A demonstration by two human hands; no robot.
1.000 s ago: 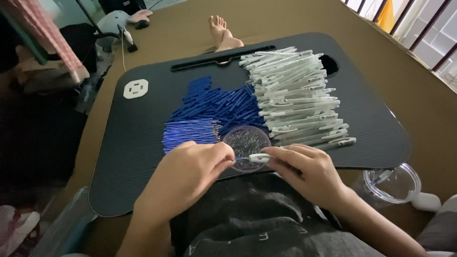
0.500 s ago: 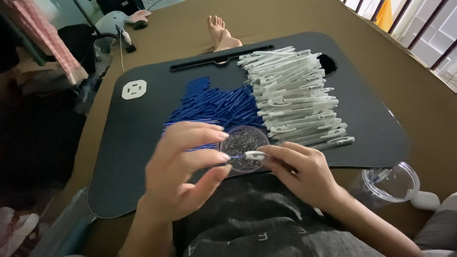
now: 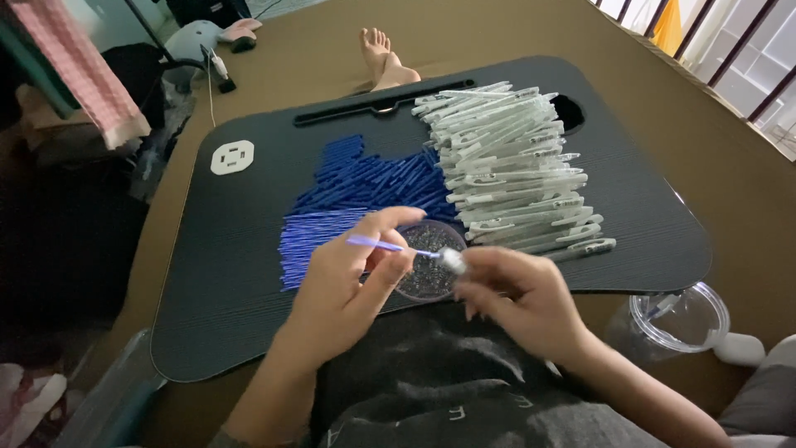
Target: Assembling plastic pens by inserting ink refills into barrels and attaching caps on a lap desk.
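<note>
Over the black lap tray (image 3: 232, 274), the left hand (image 3: 344, 286) is pinching a blue refill (image 3: 377, 244) and feeding it into the white pen barrel (image 3: 452, 261) gripped by the right hand (image 3: 518, 299), needing careful alignment.

left hand (image 3: 344, 282): bare, no glove, ring or watch | right hand (image 3: 518, 303): bare, nails short | forearms: bare, no sleeves in view | torso: dark grey top, faint pale lettering near bottom edge | bare feet (image 3: 383, 56) crossed past lap desk far edge
</note>
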